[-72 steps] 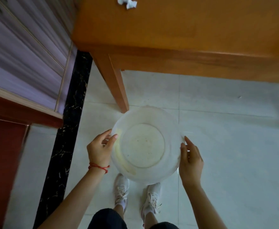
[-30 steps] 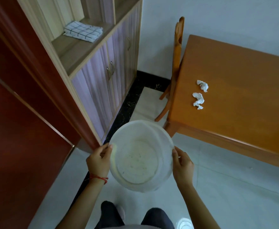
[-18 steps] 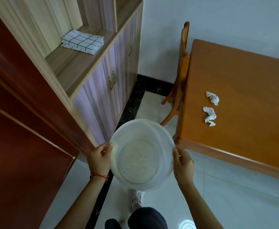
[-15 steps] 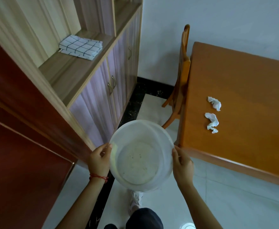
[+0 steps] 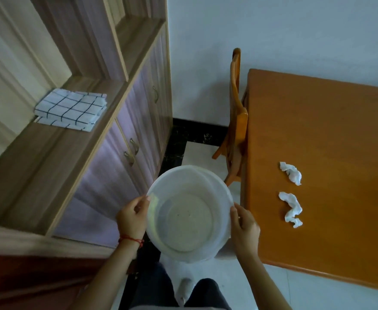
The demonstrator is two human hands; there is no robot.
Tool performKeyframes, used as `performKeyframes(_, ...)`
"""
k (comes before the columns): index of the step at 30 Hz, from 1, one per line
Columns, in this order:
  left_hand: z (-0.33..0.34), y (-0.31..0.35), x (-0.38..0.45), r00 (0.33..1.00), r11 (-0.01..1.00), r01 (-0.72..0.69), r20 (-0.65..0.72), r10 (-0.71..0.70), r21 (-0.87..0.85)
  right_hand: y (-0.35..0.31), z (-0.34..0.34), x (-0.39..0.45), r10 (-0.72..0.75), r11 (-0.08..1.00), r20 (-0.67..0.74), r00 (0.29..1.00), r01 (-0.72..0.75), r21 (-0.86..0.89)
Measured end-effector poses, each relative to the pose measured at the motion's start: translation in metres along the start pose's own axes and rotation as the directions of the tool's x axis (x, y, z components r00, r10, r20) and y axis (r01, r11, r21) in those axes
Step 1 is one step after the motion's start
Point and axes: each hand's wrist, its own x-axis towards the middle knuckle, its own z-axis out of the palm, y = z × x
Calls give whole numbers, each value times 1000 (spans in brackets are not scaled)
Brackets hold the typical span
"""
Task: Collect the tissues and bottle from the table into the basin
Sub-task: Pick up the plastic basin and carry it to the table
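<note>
Carrying the empty basin (image 5: 189, 217) level, left hand (image 5: 131, 219) and right hand (image 5: 244, 225) gripping opposite rims, so I can park it by the two tissues (image 5: 290, 209) on the table (image 5: 331, 135) to my right.

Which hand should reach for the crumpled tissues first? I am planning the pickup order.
Probably the right hand: it grips the translucent white plastic basin on the side next to the orange wooden table, where both crumpled white tissues lie. The left hand can keep the basin.

A folded checked cloth (image 5: 71, 113) lies on the open shelf of a wooden cabinet (image 5: 107, 153) with lilac doors, and a wooden chair (image 5: 236, 121) stands near a white wall (image 5: 273, 30)
</note>
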Motion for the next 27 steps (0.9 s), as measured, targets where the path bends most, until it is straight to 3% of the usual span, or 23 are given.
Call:
performKeyframes(7, 51, 23, 80, 973, 982, -155, 189, 133, 105, 0, 17, 37, 111, 994, -162, 981, -111, 7)
performKeyframes(14, 91, 46, 135, 873, 958, -280, 433, 225, 65, -5, 33, 51, 275, 961, -286, 918, -271, 56)
performKeyframes(27, 125, 53, 162, 753, 916, -394, 598, 273, 78, -6, 51, 43, 398, 915, -413, 819, -386, 118)
